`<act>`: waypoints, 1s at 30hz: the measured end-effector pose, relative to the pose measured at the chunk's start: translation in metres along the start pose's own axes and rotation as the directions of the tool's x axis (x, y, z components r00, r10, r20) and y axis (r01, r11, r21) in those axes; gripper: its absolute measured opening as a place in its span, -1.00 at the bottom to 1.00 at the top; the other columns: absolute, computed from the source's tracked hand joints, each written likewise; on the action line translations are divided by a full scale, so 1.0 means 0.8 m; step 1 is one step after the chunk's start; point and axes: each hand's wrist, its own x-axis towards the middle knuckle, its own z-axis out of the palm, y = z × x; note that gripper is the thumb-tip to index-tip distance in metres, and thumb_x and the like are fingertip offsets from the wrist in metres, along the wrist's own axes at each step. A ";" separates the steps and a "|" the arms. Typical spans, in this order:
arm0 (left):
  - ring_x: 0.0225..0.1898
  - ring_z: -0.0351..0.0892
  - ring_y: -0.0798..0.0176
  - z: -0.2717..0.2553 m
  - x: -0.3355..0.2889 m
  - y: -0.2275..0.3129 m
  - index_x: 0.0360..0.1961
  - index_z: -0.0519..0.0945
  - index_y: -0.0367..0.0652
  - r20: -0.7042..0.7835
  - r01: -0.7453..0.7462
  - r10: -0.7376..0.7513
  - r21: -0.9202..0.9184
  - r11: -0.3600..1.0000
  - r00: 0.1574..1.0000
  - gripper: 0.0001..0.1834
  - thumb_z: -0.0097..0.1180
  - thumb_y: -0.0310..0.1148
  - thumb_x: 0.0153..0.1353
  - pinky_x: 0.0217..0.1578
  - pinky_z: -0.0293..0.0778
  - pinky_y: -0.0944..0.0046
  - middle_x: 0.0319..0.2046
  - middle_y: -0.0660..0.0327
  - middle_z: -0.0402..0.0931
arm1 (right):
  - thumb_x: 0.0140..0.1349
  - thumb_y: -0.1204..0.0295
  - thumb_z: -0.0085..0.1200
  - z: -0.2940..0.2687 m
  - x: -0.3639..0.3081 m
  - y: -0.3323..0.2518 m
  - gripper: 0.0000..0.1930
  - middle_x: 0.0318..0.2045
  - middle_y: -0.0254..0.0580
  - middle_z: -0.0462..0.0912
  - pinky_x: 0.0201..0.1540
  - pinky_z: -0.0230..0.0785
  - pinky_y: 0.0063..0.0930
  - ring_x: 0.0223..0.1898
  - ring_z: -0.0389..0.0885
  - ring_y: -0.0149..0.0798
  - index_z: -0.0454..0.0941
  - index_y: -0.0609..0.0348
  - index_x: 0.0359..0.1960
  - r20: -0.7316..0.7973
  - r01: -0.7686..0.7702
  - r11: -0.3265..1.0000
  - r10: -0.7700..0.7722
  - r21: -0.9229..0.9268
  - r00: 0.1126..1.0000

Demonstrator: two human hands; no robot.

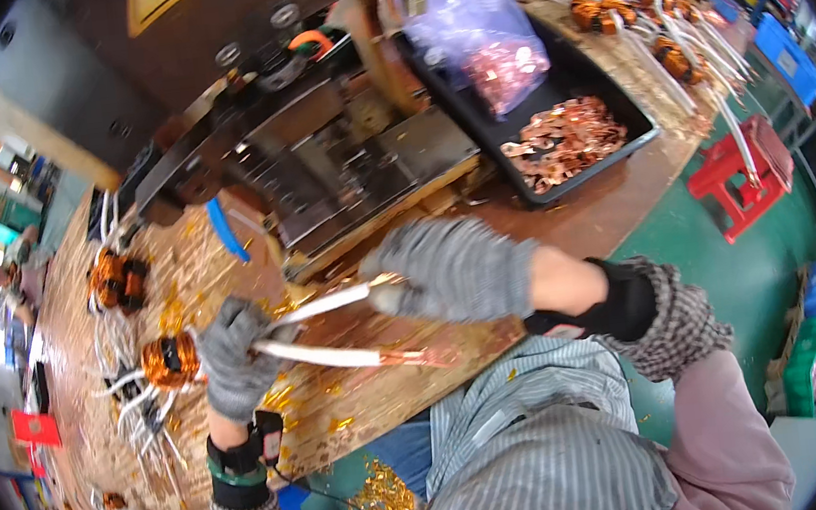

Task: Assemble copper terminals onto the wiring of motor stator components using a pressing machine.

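Note:
My left hand (239, 360), in a grey knit glove, is closed around two white-sleeved leads next to a copper-wound coil (169, 362) with black bands. The lower white-sleeved lead (324, 353) points right and ends in bare, coppery strands. My right hand (455, 268), gloved alike and slightly blurred, closes on the tip of the upper white-sleeved lead (323, 305). Gold-coloured strands show at its fingers; whether a small terminal is there too cannot be made out. Just beyond both hands stands a dark metal press (329, 178) with a flat bed.
A black tray (547, 194) right of the press carries loose copper terminals (571, 141) and a plastic bag (489, 34) of more. Further coils lie left (116, 280) and far right (678, 58). Gold scraps dot the wooden bench (374, 400). A red stool (742, 182) stands on the floor.

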 end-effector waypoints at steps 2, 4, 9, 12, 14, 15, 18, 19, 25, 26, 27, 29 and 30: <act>-0.63 0.34 0.10 -0.003 -0.003 0.002 -0.64 0.35 -0.08 0.019 -0.011 0.010 0.047 0.999 1.000 -0.66 0.35 -0.30 -0.19 -0.67 0.23 0.20 -0.60 0.20 0.31 | 0.23 0.11 -0.14 0.010 0.007 -0.003 -0.65 -0.46 0.01 0.53 -0.29 0.38 -0.17 -0.35 0.52 0.06 0.49 0.16 -0.31 0.110 -0.048 0.997 0.042 0.052 0.993; -0.60 0.37 0.12 -0.003 -0.009 -0.004 -0.63 0.35 -0.10 0.063 0.028 -0.021 -0.114 0.993 0.998 -0.68 0.34 -0.40 -0.20 -0.63 0.27 0.24 -0.55 0.17 0.37 | 0.22 0.11 -0.13 0.014 0.013 -0.004 -0.65 -0.55 -0.02 0.51 -0.41 0.36 -0.14 -0.47 0.52 0.04 0.46 0.14 -0.44 0.181 -0.137 0.990 0.130 0.027 0.975; -0.36 0.48 0.23 -0.023 0.016 -0.003 -0.37 0.49 -0.23 0.131 -0.023 0.126 -0.600 0.800 0.983 -0.79 0.25 -0.42 -0.03 -0.40 0.41 0.34 -0.31 0.01 0.49 | 0.22 0.13 -0.13 0.000 0.037 -0.009 -0.66 -0.65 -0.09 0.49 -0.59 0.28 -0.13 -0.61 0.50 -0.02 0.45 0.11 -0.55 -0.056 -0.074 0.993 0.069 -0.091 0.996; -0.38 0.49 0.25 -0.018 0.025 0.007 -0.24 0.51 -0.22 0.356 0.253 -0.095 -0.428 0.868 0.930 -0.75 0.20 -0.38 0.04 -0.41 0.41 0.36 -0.35 0.01 0.49 | 0.23 0.15 -0.15 -0.008 0.046 -0.011 -0.66 -0.63 -0.08 0.52 -0.58 0.30 -0.14 -0.58 0.52 -0.02 0.47 0.12 -0.54 -0.021 -0.129 0.987 0.128 -0.098 0.992; -0.45 0.49 0.25 0.005 0.047 0.035 -0.26 0.51 -0.22 0.315 0.280 -0.158 -0.395 0.875 0.936 -0.75 0.22 -0.39 0.02 -0.45 0.42 0.37 -0.42 0.11 0.50 | 0.23 0.14 -0.16 0.000 0.043 -0.001 -0.66 -0.63 -0.08 0.52 -0.56 0.31 -0.14 -0.57 0.52 -0.02 0.48 0.11 -0.52 -0.029 -0.146 0.987 0.144 -0.065 0.989; -0.52 0.48 0.26 0.013 0.056 0.045 -0.29 0.51 -0.22 0.268 0.315 -0.227 -0.358 0.879 0.936 -0.75 0.24 -0.39 -0.01 -0.49 0.42 0.37 -0.49 0.21 0.51 | 0.23 0.13 -0.17 0.003 0.041 0.002 -0.65 -0.62 -0.08 0.53 -0.55 0.32 -0.14 -0.56 0.53 -0.02 0.49 0.10 -0.50 -0.034 -0.153 0.988 0.152 -0.028 0.988; -0.40 0.41 0.46 0.024 0.057 0.040 -0.31 0.52 -0.29 0.391 0.368 -0.264 -0.221 0.903 0.882 -0.81 0.21 -0.50 0.02 -0.41 0.37 0.46 -0.39 0.25 0.43 | 0.23 0.11 -0.18 -0.029 0.034 -0.004 -0.65 -0.61 -0.07 0.53 -0.50 0.35 -0.11 -0.53 0.53 -0.02 0.51 0.09 -0.45 0.042 -0.172 0.982 0.176 -0.082 0.984; -0.40 0.41 0.46 0.027 0.053 0.039 -0.31 0.52 -0.29 0.391 0.376 -0.273 -0.216 0.901 0.879 -0.81 0.21 -0.50 0.02 -0.41 0.37 0.46 -0.39 0.25 0.43 | 0.22 0.11 -0.16 -0.036 0.034 0.004 -0.66 -0.61 -0.06 0.53 -0.48 0.36 -0.11 -0.52 0.54 -0.02 0.52 0.09 -0.43 0.092 -0.181 0.971 0.197 -0.159 0.976; -0.41 0.56 0.10 0.020 0.069 0.060 -0.25 0.58 -0.11 0.292 0.194 -0.127 -0.213 0.957 0.948 -0.70 0.27 -0.25 -0.03 -0.40 0.45 0.29 -0.41 0.14 0.53 | 0.06 0.23 0.05 -0.118 -0.016 0.156 -0.72 -0.45 -0.08 0.59 -0.22 0.41 -0.26 -0.33 0.58 -0.03 0.53 0.11 -0.25 -0.021 -0.411 0.793 0.450 -0.449 0.893; -0.43 0.54 0.07 0.020 0.074 0.065 -0.23 0.60 -0.05 0.296 0.194 -0.121 -0.229 0.954 0.948 -0.70 0.21 -0.18 0.01 -0.43 0.44 0.24 -0.43 0.15 0.52 | -0.01 0.30 0.11 -0.112 -0.022 0.176 -0.71 -0.38 -0.07 0.59 -0.18 0.40 -0.24 -0.26 0.57 -0.04 0.53 0.10 -0.23 0.008 -0.391 0.767 0.458 -0.509 0.889; -0.43 0.54 0.07 0.022 0.077 0.070 -0.23 0.60 -0.05 0.298 0.208 -0.139 -0.212 0.955 0.944 -0.70 0.21 -0.18 0.01 -0.43 0.44 0.24 -0.43 0.15 0.52 | -0.01 0.30 0.11 -0.105 -0.030 0.191 -0.71 -0.38 -0.07 0.59 -0.18 0.40 -0.24 -0.26 0.57 -0.04 0.53 0.10 -0.23 0.018 -0.377 0.780 0.444 -0.499 0.896; -0.48 0.48 0.10 0.018 0.084 0.081 -0.24 0.59 -0.14 0.349 0.172 -0.122 -0.116 0.978 0.929 -0.72 0.23 -0.32 -0.03 -0.48 0.37 0.25 -0.47 0.13 0.46 | -0.08 0.39 0.15 -0.100 -0.047 0.209 -0.69 -0.32 -0.05 0.58 -0.16 0.37 -0.21 -0.20 0.53 -0.01 0.53 0.11 -0.23 0.067 -0.226 0.788 0.319 -0.573 0.945; -0.51 0.46 0.06 0.023 0.082 0.078 -0.21 0.58 -0.12 0.282 0.083 -0.046 -0.121 0.989 0.958 -0.71 0.22 -0.33 -0.01 -0.51 0.34 0.21 -0.49 0.12 0.43 | -0.12 0.40 0.17 -0.096 -0.048 0.217 -0.68 -0.31 -0.03 0.57 -0.15 0.36 -0.20 -0.19 0.52 0.00 0.53 0.11 -0.24 0.073 -0.229 0.798 0.322 -0.558 0.944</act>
